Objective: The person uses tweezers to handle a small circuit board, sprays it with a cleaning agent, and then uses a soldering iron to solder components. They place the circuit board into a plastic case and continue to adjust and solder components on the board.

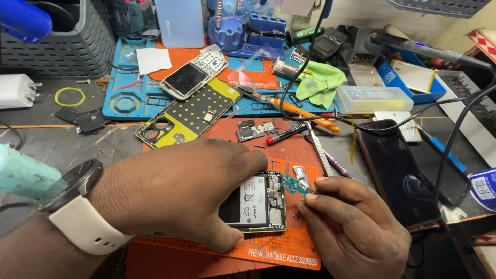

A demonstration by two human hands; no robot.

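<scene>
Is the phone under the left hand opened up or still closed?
Opened up. The phone lies on the orange mat with its back off, battery and boards exposed. The right hand pinches a small green circuit board beside it.

We cannot see most of the opened phone (261, 199), because our left hand (175, 191) lies across it and only its right end with part of the battery (248, 204) shows. The small green circuit board (295, 187) is half covered by the fingertips of our right hand (356, 227), whose wrist is cut off by the near edge, so we cannot tell its full shape. At the far left, a blue object (23, 18) is blurred and cropped by the corner, and the white disc (484, 188) at the right edge is only partly in view.
</scene>
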